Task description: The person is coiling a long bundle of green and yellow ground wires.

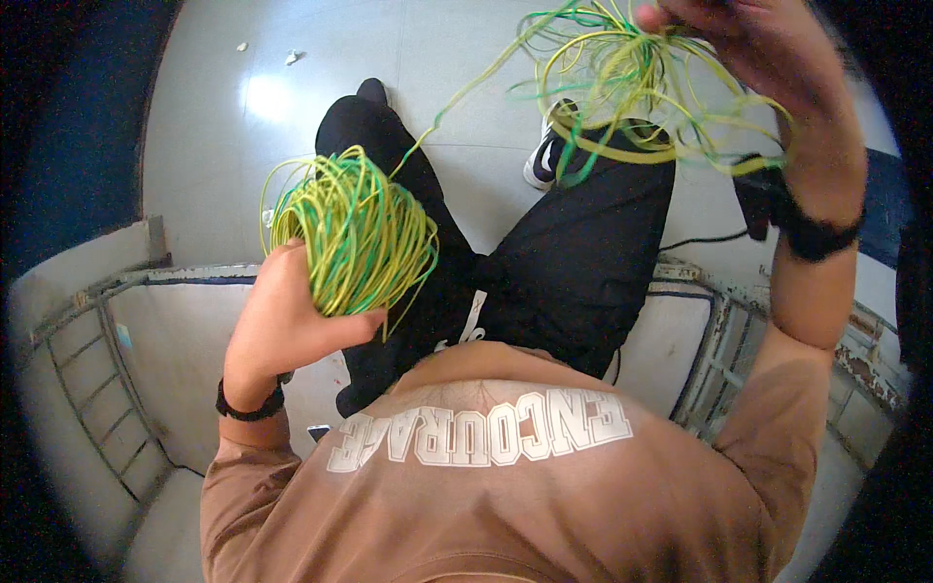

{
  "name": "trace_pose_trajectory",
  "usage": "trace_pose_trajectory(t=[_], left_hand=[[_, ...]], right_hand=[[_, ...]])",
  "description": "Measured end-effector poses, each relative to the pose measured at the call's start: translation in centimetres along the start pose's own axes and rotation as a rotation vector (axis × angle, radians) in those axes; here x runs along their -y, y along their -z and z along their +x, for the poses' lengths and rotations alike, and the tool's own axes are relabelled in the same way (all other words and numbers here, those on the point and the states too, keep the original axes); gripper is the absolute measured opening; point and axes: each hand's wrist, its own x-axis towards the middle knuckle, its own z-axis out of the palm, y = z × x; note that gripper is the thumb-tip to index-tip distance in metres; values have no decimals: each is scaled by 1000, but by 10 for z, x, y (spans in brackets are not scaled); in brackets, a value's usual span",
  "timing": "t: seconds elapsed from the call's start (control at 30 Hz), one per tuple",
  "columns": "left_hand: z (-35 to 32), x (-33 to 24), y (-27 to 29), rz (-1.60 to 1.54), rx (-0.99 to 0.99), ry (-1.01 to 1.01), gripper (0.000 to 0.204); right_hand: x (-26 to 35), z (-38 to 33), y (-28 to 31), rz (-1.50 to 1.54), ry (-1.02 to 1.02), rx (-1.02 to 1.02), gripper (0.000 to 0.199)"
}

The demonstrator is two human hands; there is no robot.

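Nearest the camera was the person's brown shirt (486,496) with pale lettering across the chest, and below it — farther out — the black trousers (573,253) of someone seated on a pale cushioned seat (185,340) with a worn metal frame (724,340).

The left hand (277,325) was raised at chest level, a dark band on its wrist (250,406). Its fingers were curled shut around the lower part of a tight coil of yellow-and-green wire (355,233); the coil bulged up and to the right out of the fist, with the thumb pressed against its underside and most of the loops standing clear above the knuckles.

From that coil a single strand (466,92) ran upward and to the right to a looser tangle of the same wire (632,87). The right hand (768,68) was held higher and farther out, a black wristband (816,233) below it. The tangle hung from beneath its fingers, spilling down and to the left of the palm; the fingers seemed bent over the top loops, though the upper edge of the view cut them off and I could not tell just how they pinched.

Beyond the knees lay a pale tiled floor (292,97), with a dark-and-white shoe (544,160) on it — and a few small white scraps (292,56) farther off.
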Motion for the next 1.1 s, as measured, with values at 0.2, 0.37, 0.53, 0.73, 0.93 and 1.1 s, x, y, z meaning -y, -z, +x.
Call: trace_pose_trajectory(t=[0.2,0.37,0.53,0.73,0.93,1.1], left_hand=[[31,-8,-18,179,-227,-212,32],[62,23,-15,56,-624,-353,26],[95,40,1,-518,-901,-369,21],[84,10,-4,-1349,-537,-387,42],[57,20,-5,-1688,134,-623,80],[46,16,-14,-1121,-123,-755,70]], right_hand=[[37,-52,-24,312,54,66,18],[48,-71,-83,370,116,274,15],[55,-66,-111,45,265,624,20],[14,-77,-186,103,488,592,17],[-36,-36,-171,-361,468,433,13],[-61,-14,-154,-711,443,73,8]])
